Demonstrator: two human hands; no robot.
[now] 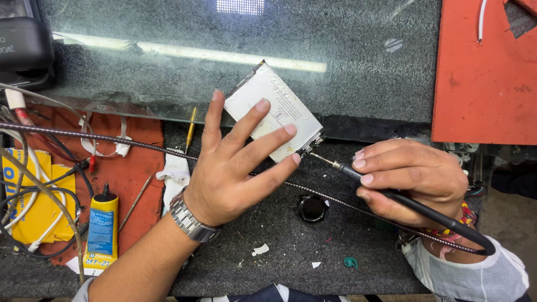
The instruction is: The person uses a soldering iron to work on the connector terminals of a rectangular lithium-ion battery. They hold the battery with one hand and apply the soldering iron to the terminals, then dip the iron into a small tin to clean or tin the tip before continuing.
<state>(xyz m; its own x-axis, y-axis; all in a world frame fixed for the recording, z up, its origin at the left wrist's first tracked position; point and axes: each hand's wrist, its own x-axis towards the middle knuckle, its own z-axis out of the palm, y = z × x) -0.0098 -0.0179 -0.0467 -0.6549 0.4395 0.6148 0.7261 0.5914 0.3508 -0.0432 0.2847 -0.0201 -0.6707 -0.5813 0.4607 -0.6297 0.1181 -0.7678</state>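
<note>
My left hand (pixel 235 162), with a metal watch on the wrist, lies flat with fingers spread on a thin white rectangular battery-like pack (pixel 274 109), pinning it to the dark mat (pixel 268 246). My right hand (pixel 411 179) grips a black soldering iron (pixel 414 204) like a pen. Its thin metal tip (pixel 320 158) touches the pack's lower right corner, beside my left fingertips. The iron's black cord curves back over my right wrist.
A glass sheet (pixel 347 50) covers the bench behind the pack. A yellow glue bottle (pixel 102 226), tweezers and tangled wires lie on the left. A braided cable (pixel 112 140) crosses the bench. A small black round part (pixel 311 208) sits under my hands. An orange surface (pixel 481 84) stands right.
</note>
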